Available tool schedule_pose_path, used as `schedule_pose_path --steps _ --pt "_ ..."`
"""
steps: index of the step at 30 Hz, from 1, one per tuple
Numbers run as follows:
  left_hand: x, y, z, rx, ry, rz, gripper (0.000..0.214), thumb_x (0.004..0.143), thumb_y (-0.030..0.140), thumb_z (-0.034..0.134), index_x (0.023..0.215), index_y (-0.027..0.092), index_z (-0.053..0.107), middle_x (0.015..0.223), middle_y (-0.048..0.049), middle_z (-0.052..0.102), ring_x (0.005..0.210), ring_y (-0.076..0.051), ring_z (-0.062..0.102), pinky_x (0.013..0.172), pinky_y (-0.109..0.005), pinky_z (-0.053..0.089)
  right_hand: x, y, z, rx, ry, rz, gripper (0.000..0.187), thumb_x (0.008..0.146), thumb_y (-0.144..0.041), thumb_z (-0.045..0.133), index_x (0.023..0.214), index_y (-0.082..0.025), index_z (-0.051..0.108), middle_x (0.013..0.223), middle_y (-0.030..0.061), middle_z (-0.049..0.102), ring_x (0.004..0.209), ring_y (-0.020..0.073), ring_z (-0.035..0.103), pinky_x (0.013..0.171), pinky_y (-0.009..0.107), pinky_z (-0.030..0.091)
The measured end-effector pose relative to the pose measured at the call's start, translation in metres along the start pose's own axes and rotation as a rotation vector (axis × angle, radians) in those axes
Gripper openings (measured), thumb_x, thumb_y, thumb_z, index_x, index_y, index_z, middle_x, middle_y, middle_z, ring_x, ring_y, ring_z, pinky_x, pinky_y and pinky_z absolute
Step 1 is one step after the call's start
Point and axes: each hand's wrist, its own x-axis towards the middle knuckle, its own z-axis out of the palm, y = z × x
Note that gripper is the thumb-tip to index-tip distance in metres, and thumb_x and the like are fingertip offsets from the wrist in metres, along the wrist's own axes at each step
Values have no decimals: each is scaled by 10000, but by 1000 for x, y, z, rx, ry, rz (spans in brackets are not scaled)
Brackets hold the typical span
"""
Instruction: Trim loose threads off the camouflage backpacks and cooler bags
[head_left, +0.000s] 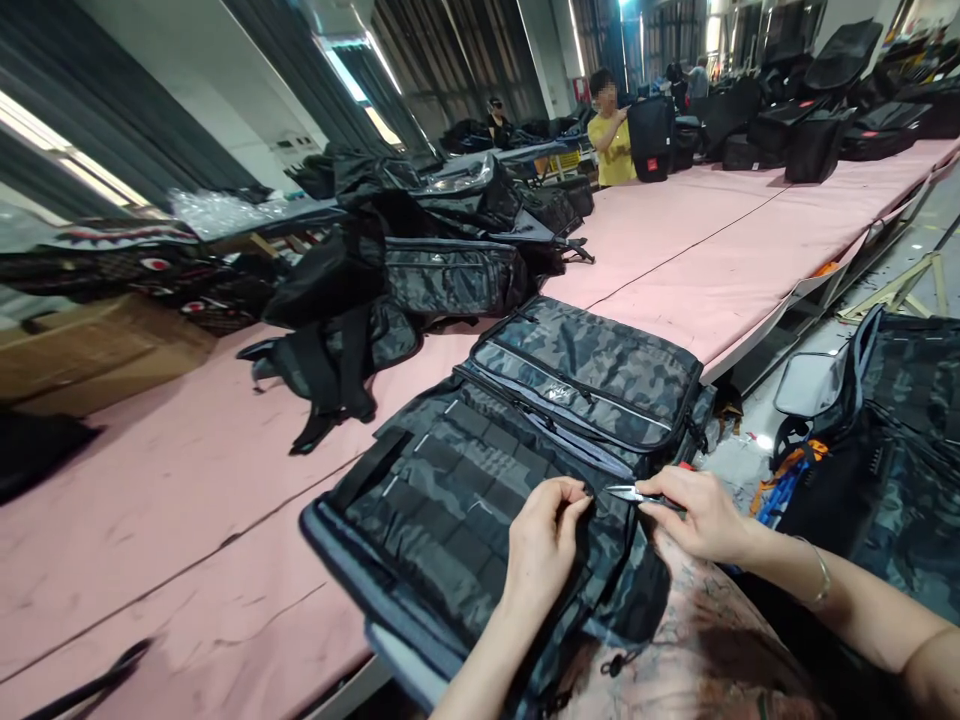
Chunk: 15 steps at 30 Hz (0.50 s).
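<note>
A dark camouflage backpack (457,480) lies opened out across the front edge of the pink table, its flap (592,350) spread toward the far side. My left hand (544,545) rests over its webbed panel with thumb and fingers pinched together. Whatever sits in that pinch is too small to make out. Just to the right, my right hand (694,510) is closed around a small pair of thread snips (624,493). The metal blades point left, toward my left fingertips, close above the fabric.
More camouflage bags (454,275) are heaped beyond the backpack, straps trailing. A cardboard box (97,350) stands at the left. On the right, another camouflage bag (907,420) sits below table height. A person in yellow (613,145) handles a black bag (651,138) farther back along the pink table (697,240).
</note>
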Motion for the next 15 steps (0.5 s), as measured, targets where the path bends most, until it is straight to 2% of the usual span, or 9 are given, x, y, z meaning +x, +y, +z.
schedule_pose_path --steps 6,10,13,15 --pt "3 4 2 -28 0 -33 125 782 220 470 693 184 551 904 -71 558 900 -188 549 794 -333 461 8 -5 -3 -214 -132 -110 180 876 -279 472 990 -171 561 813 44 624 715 136 581 593 223 405" --pt "4 9 3 -39 -16 -24 135 789 213 457 686 184 539 891 -69 533 891 -182 539 793 -325 454 15 -8 1 -349 -222 -144 169 878 -280 459 957 -182 572 756 33 597 630 130 549 517 234 341" --pt "5 9 -5 -62 19 -48 127 778 229 476 681 185 546 880 -63 551 865 -179 544 780 -318 453 18 -5 4 -313 -213 -124 150 876 -257 454 914 -189 582 745 31 601 632 130 550 535 230 353" --pt "4 9 -17 -96 50 -85 183 789 280 478 652 184 553 870 -60 579 850 -178 553 774 -310 451 17 -2 4 -186 -144 -70 140 874 -256 459 910 -189 577 786 35 622 676 131 568 583 224 389"
